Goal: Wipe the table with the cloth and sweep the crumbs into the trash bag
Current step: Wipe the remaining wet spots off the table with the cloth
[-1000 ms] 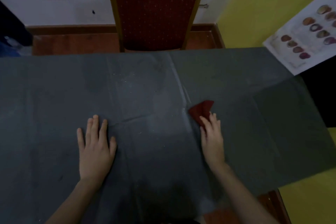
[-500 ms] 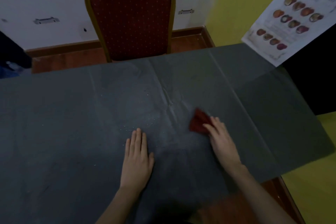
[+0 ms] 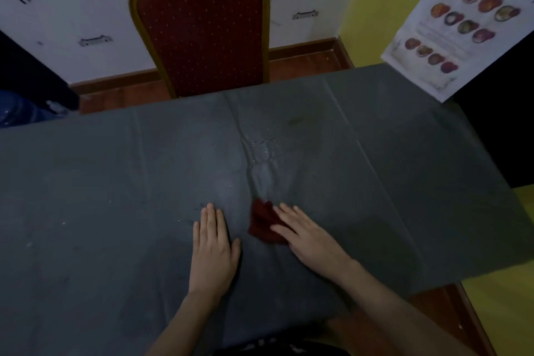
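Observation:
A small dark red cloth (image 3: 262, 222) lies crumpled on the grey table covering (image 3: 101, 182) near the middle. My right hand (image 3: 309, 237) lies flat on the cloth's right part, fingers pressing it down. My left hand (image 3: 213, 246) rests palm down on the covering just left of the cloth, holding nothing. Tiny pale crumbs (image 3: 261, 147) dot a wrinkled crease beyond the cloth, and a few more are scattered to the left. No trash bag is in view.
A red chair with a gold frame (image 3: 202, 29) stands at the table's far edge. A poster with fruit pictures (image 3: 462, 23) hangs at the right. The table's right edge drops off near the yellow wall. Dark blue clutter (image 3: 20, 107) sits far left.
The cloth under my right hand has slid left and toward me along the crease. My left hand now lies close beside it. The view has tilted up and shifted.

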### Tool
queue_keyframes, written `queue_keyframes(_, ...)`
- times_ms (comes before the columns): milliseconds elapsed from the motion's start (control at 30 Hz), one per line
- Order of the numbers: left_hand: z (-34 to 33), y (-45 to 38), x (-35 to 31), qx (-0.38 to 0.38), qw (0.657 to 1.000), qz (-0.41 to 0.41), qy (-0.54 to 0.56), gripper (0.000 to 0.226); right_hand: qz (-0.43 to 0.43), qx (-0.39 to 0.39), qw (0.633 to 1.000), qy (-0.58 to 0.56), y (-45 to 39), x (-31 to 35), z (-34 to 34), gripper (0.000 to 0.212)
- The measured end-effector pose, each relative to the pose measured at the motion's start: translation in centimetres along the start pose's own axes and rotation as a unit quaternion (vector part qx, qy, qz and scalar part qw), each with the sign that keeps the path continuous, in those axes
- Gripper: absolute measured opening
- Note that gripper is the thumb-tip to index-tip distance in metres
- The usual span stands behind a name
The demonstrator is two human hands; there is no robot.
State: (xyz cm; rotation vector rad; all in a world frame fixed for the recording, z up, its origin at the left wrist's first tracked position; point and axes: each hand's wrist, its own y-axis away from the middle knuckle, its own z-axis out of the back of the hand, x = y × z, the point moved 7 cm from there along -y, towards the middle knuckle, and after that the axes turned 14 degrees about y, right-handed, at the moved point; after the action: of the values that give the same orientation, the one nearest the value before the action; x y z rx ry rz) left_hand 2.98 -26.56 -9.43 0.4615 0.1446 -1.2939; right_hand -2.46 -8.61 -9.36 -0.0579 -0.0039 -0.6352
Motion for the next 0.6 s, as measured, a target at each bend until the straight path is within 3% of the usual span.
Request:
queue_keyframes(33, 0.0, 0.0, -0.3, -0.003, 1.0, 0.004, 0.002, 0.069, 0.033, 0.004, 0.999, 0.018, 0.0, -0.7, 0.1, 0.045)
queue_keyframes(100, 0.1, 0.2, -0.6, -0.007, 1.0, 0.009, 0.004, 0.07, 0.006, 0.001, 0.999, 0.046, -0.3, -4.1, 0.6, 0.045)
queue_keyframes(300, 0.0, 0.2, -0.5, -0.024, 0.999, 0.037, 0.021, 0.066, -0.312, 0.039, 0.949, 0.038, 0.3, -16.3, 1.5, 0.048)
queue_keyframes(400, -0.3, 0.4, -1.2, -0.032, 0.997, 0.061, 0.036, 0.062, -0.375, 0.022, 0.927, 0.02, -1.9, -16.3, 1.4, 0.045)
queue_keyframes(467, -0.6, 0.2, -1.3, -0.031, 0.995, 0.075, 0.052, 0.063, -0.329, 0.005, 0.944, 0.021, -4.4, -14.5, 1.6, 0.048)
queue_keyframes(533, -0.4, -0.4, -1.0, -0.039, 0.995, 0.063, 0.071, 0.065, -0.172, -0.02, 0.983, 0.052, -6.8, -10.7, 1.8, 0.049)
queue_keyframes(600, 0.2, -1.5, -0.3, -0.04, 0.997, 0.021, 0.068, 0.068, 0.003, -0.021, 0.999, 0.047, -7.7, -6.4, 1.3, 0.045)
